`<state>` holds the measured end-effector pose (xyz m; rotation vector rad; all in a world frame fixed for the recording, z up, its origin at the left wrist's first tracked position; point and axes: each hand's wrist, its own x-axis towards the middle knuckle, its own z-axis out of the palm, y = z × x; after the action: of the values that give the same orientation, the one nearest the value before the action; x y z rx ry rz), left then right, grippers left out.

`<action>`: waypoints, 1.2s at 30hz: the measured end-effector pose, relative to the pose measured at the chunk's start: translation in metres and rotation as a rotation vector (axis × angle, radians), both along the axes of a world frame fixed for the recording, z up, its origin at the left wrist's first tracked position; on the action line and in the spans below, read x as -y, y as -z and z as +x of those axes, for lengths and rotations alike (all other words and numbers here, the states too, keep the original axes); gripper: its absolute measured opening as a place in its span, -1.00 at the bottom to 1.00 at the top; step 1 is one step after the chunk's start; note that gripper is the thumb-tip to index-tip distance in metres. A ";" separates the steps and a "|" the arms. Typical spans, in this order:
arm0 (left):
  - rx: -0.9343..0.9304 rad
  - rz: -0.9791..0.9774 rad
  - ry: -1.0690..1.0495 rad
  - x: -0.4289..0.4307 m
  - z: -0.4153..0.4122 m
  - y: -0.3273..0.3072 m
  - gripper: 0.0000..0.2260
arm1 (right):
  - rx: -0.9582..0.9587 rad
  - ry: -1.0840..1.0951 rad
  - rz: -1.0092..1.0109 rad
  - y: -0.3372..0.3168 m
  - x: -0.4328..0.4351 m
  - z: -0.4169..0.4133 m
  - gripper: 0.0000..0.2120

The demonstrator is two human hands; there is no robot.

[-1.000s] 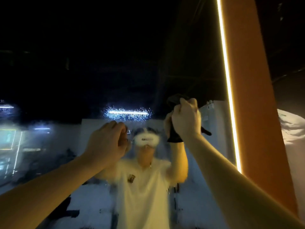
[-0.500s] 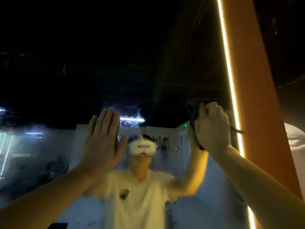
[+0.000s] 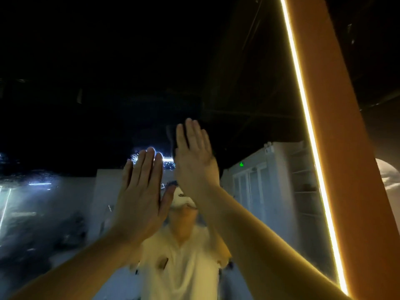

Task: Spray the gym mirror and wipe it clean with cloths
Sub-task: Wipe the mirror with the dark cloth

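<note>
Head view: both hands flat on the mirror

Nearest the camera, the left forearm [image 3: 75, 267] comes up from the lower left and the right forearm [image 3: 259, 234] from the lower right. Both are bare and they meet near centre frame.

Left hand [image 3: 140, 191]: flat, fingers straight and together, thumb out to the right, back of the hand to the camera. Cannot tell if anything is under the palm.

Right hand [image 3: 194, 163]: also flat with straight fingers, just beside the left hand and higher. It holds nothing in a grip. A dark cloth [image 3: 170, 136] shows as an edge left of its fingers, between palm and glass, and the rest is hidden by the hand.

Mirror [image 3: 65, 213]: fills most of the frame behind the hands. Its lower left is hazy and streaked. Fine droplets [image 3: 138, 156] glitter around a reflected lamp just above the left fingertips.

In the glass is the reflected person [image 3: 179, 267] in a white shirt, arms up, with a white headset [image 3: 184, 199] partly behind the hands. Farther back in the reflection are white cabinets [image 3: 255, 182] and a small green light [image 3: 241, 163].

At the right edge an orange column [image 3: 346, 148] runs top to bottom, with a lit light strip [image 3: 307, 126] along its mirror side.
</note>
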<state>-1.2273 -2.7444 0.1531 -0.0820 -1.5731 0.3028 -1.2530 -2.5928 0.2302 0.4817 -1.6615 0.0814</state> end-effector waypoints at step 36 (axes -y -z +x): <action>0.143 0.089 0.039 -0.034 -0.001 0.109 -0.29 | -0.030 -0.045 -0.059 0.157 -0.158 -0.044 -0.36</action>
<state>-1.2280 -2.7104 0.0437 -0.0661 -1.7223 0.1995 -1.2975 -2.4348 0.0734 0.4728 -1.6149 0.1555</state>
